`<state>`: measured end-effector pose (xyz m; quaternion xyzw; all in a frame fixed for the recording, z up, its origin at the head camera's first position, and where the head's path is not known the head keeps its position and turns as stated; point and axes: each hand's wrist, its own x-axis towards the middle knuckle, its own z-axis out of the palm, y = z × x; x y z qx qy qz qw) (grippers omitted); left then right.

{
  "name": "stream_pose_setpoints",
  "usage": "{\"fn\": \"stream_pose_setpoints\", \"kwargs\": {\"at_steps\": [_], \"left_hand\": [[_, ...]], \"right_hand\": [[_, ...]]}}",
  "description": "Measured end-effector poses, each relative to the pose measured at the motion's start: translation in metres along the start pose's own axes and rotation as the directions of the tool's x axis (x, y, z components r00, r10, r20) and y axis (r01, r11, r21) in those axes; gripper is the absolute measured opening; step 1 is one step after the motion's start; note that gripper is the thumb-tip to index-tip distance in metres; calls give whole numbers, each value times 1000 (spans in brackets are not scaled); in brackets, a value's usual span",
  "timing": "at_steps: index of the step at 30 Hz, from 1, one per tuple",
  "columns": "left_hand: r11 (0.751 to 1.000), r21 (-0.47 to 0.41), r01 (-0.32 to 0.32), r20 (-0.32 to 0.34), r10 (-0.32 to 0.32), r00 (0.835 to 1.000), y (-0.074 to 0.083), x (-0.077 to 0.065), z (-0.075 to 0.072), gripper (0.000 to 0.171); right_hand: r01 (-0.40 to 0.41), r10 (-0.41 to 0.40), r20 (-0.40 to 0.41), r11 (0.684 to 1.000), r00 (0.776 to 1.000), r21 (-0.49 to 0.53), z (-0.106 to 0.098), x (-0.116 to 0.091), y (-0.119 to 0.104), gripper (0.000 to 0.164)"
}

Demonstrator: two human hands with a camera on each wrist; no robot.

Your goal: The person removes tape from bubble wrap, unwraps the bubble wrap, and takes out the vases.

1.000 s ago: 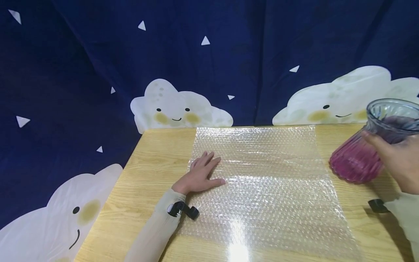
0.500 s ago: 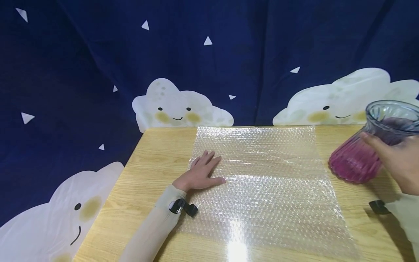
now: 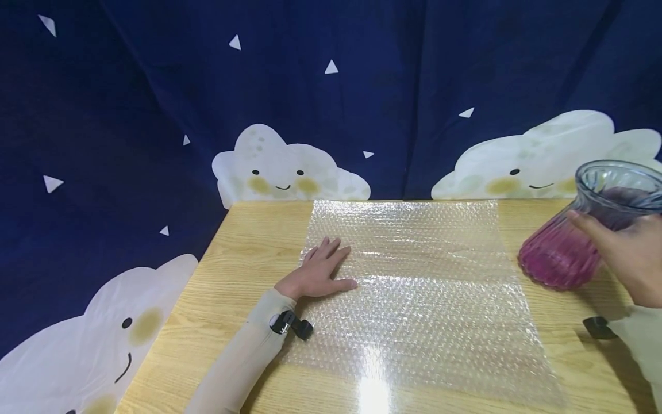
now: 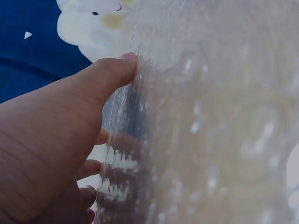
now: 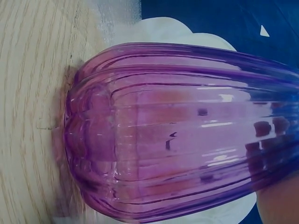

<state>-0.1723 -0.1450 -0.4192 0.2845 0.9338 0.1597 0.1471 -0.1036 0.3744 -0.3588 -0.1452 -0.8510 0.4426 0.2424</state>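
A sheet of clear bubble wrap (image 3: 429,322) lies spread across the wooden table. On its left edge rests my left hand (image 3: 315,273), palm down with the fingers spread. The left wrist view shows that thumb (image 4: 117,70) touching the wrap (image 4: 210,140). At the right, my right hand (image 3: 633,256) grips the neck of a ribbed glass vase (image 3: 561,253), pink at the base and bluish clear at the flared rim. Part of the hand is cut off by the frame. In the right wrist view the vase's body (image 5: 159,130) stands with its base right at the tabletop.
The wooden table (image 3: 207,322) ends at the back against a dark blue curtain (image 3: 310,103) printed with smiling clouds and white triangles. A bright light reflection falls on the wrap's near part. Bare wood borders the wrap at left and right.
The head view has shifted slightly, so the curtain and table's left side sit a little further right. Both hands, the vase and the bubble wrap keep nearly the same places.
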Motion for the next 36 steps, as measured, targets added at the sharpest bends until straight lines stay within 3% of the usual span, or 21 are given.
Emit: {"fn": "stream_pose_setpoints", "kwargs": {"at_steps": [10, 15, 18, 25, 27, 30, 36], "left_hand": [[1000, 20, -5, -7, 5, 1000, -1, 4, 0, 90], [999, 42, -30, -30, 31, 999, 0, 5, 0, 89], [998, 47, -40, -45, 43, 998, -1, 5, 0, 87], [996, 47, -72, -108, 76, 991, -2, 6, -4, 83], [997, 46, -69, -125, 74, 989, -4, 4, -8, 82], [998, 44, -53, -159, 60, 986, -7, -1, -14, 80], [999, 30, -23, -246, 29, 969, -15, -13, -26, 78]], "right_hand": [[58, -61, 28, 993, 998, 105, 2, 5, 0, 60], [41, -48, 72, 994, 996, 99, -1, 7, 1, 56], [31, -38, 103, 997, 994, 75, -3, 8, 2, 55], [32, -13, 147, 991, 989, -129, -10, 5, 11, 64], [37, -16, 149, 989, 989, -141, -12, 4, 15, 65], [50, -28, 168, 990, 985, -134, -14, 4, 21, 70], [143, -140, 164, 990, 976, -5, -17, 5, 30, 73]]}}
